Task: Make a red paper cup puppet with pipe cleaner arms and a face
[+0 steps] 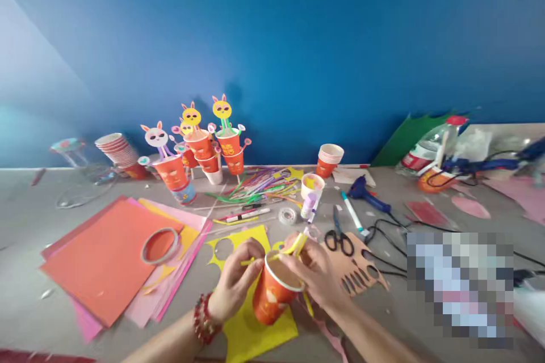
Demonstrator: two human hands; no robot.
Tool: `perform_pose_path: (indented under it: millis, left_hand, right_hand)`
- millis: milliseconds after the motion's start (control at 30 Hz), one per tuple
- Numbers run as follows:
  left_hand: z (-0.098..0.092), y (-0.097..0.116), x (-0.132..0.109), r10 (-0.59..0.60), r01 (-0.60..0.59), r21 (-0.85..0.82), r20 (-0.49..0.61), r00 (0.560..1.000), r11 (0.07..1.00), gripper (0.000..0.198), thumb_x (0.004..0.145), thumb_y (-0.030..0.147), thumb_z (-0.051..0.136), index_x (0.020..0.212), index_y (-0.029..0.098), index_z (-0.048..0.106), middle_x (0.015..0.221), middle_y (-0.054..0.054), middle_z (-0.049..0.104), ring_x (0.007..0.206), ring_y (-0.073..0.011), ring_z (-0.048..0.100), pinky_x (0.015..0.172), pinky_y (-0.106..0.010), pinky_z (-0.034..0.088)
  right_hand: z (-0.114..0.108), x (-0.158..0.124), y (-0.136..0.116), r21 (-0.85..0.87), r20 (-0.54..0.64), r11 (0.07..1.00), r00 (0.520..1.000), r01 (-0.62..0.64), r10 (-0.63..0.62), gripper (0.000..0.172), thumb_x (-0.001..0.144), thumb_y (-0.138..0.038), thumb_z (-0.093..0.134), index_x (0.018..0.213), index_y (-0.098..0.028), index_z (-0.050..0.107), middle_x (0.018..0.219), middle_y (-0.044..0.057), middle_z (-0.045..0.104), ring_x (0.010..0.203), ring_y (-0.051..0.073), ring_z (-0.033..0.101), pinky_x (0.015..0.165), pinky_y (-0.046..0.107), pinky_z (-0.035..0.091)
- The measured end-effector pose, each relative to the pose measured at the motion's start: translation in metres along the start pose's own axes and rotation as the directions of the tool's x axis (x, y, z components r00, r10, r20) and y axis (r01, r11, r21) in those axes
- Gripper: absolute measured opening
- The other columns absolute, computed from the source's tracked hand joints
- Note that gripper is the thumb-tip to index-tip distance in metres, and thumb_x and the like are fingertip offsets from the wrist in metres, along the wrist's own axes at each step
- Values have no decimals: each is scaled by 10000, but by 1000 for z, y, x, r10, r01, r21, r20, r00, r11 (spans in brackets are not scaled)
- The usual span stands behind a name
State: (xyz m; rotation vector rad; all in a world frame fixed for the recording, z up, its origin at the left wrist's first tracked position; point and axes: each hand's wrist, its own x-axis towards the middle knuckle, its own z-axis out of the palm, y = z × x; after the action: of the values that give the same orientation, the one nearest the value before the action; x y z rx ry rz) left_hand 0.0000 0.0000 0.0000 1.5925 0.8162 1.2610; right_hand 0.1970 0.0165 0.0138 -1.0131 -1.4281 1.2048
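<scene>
My left hand (pixel 235 279) and my right hand (pixel 315 270) both grip an orange paper cup (pixel 272 296), tilted with its white-rimmed mouth up and to the right. A yellow strip (pixel 294 246) sticks up at the cup's rim between my fingers. My left wrist wears a red bead bracelet (pixel 203 319). Under the cup lies a yellow sheet (pixel 251 332) with round holes cut from it.
Orange and pink sheets (pixel 106 258) with a tape ring (pixel 160 245) lie left. Finished cups with bunny heads (pixel 200 150) stand at the back, beside cup stacks (pixel 117 150), coloured straws (pixel 259 184), scissors (pixel 338 236), a blue glue gun (pixel 366 193), cords and a bottle (pixel 430 150).
</scene>
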Motion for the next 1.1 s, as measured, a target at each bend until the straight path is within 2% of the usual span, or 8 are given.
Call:
perform_pose_path:
  millis: [200, 333, 433, 533, 633, 800, 933, 1100]
  left_hand:
    - [1, 3, 2, 32, -31, 12, -11, 999, 999, 230, 1019, 327, 515, 840, 188, 551, 840, -34, 573, 801, -174, 540, 757, -291, 428]
    - [0, 6, 4, 58, -56, 61, -16, 998, 997, 219, 1010, 294, 528, 817, 192, 528, 831, -31, 576, 790, -172, 551, 740, -288, 429]
    - [-2, 8, 5, 16, -16, 72, -3, 1000, 997, 223, 1007, 306, 538, 817, 189, 543, 844, -37, 589, 802, -176, 564, 751, -291, 439]
    - [-5, 9, 6, -29, 24, 81, 65, 997, 996, 212, 1016, 336, 514, 914, 176, 608, 887, -58, 609, 840, -194, 585, 783, -310, 458]
    - [-10, 10, 7, 5, -23, 161, 114, 993, 987, 171, 1020, 286, 501, 990, 177, 629, 906, -62, 619, 847, -189, 590, 790, -305, 463]
    - [-15, 10, 7, 49, -95, 359, 135, 990, 929, 95, 988, 164, 542, 965, 195, 629, 853, -31, 632, 802, -154, 593, 745, -254, 447]
    - [-15, 12, 6, -41, 7, 371, 84, 996, 929, 81, 981, 205, 557, 920, 198, 609, 846, -25, 651, 786, -152, 614, 727, -243, 458]
    - [-11, 13, 5, -219, 209, 267, 5, 976, 941, 177, 978, 326, 568, 902, 182, 638, 826, -34, 669, 761, -163, 625, 703, -249, 469]
  right_hand:
    - [0, -4, 0, -20, 14, 999, 999, 34, -33, 127, 860, -315, 692, 866, -203, 633, 843, 29, 635, 806, 211, 600, 714, 302, 460]
    - [2, -4, -2, 0, 29, 994, 993, 112, -112, 99, 879, -267, 678, 826, -214, 613, 824, 11, 596, 792, 193, 579, 747, 306, 458]
    - [2, -4, -5, 32, 68, 986, 984, 161, -163, 75, 892, -231, 664, 833, -217, 620, 833, 11, 583, 807, 193, 582, 757, 307, 463]
    - [0, -2, -7, 47, 100, 980, 976, 192, -196, 49, 902, -212, 654, 854, -218, 647, 843, 16, 583, 823, 197, 595, 756, 307, 475]
    - [-3, -1, -8, 15, 107, 976, 970, 218, -218, 44, 903, -196, 654, 874, -222, 675, 859, 23, 600, 850, 204, 612, 775, 312, 487]
    - [-5, -1, -10, -50, 112, 969, 966, 241, -234, 61, 915, -193, 643, 870, -224, 670, 857, 25, 602, 847, 206, 617, 788, 324, 491]
    - [-5, -1, -10, -52, 126, 967, 962, 251, -243, 73, 919, -177, 636, 870, -228, 655, 864, 25, 592, 842, 204, 613, 777, 325, 494]
    - [-4, -2, -8, -109, 100, 951, 955, 289, -278, 75, 913, -170, 649, 880, -234, 671, 890, 32, 604, 880, 211, 618, 800, 325, 499]
